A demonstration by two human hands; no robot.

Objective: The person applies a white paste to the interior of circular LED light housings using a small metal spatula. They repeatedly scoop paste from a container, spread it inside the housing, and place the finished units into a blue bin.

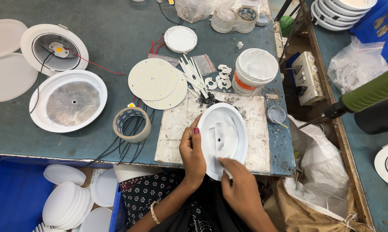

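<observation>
- Housing (223,139) tilted, open face toward camera, long axis near-far, over mat (176,133).
- Left hand (193,152) gripped its rim; right hand (241,184) pinched a small white part inside.
- Teal bench (116,38); workshop.

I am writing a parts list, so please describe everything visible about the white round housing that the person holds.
The white round housing looks like moulded plastic, dish-shaped, with a raised rim and a small central hole. It is tilted, open side up, over a worn white mat. The left hand grips its rim; the right hand touches its lower inside.
</observation>
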